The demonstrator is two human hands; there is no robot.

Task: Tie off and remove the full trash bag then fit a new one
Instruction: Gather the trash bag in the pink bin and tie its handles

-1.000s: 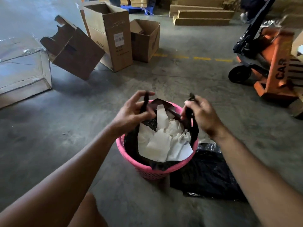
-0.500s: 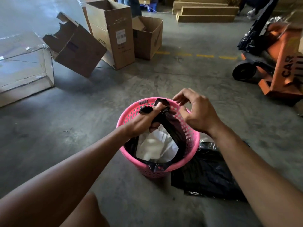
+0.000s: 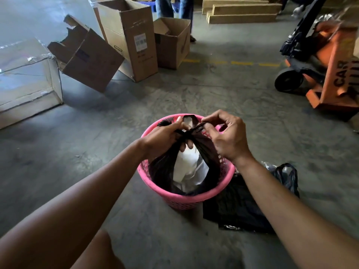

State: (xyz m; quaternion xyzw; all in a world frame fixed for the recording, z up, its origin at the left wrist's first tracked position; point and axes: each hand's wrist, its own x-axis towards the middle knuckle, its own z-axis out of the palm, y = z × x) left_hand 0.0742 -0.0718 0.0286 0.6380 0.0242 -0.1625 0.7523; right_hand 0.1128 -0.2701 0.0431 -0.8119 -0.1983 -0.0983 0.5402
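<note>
A pink mesh basket [image 3: 186, 198] stands on the concrete floor in front of me. Inside it sits a black trash bag [image 3: 206, 150] stuffed with white paper [image 3: 189, 172]. The bag's two handles cross above the basket's far rim. My left hand [image 3: 165, 135] grips one handle where they cross. My right hand [image 3: 227, 136] pinches the other handle between thumb and fingers. A second black bag [image 3: 239, 208] lies flat on the floor to the right of the basket, touching its base.
Open cardboard boxes [image 3: 128, 37] stand and lean at the back left, beside a foil-wrapped block [image 3: 27, 78]. An orange pallet jack [image 3: 328, 74] is parked at the right. A person's legs [image 3: 174, 6] and wooden beams [image 3: 242, 10] are at the far back.
The two bag handles, held apart a second ago, are now drawn together and crossed over the basket. The bag mouth has narrowed over the paper. Both hands have closed in.
</note>
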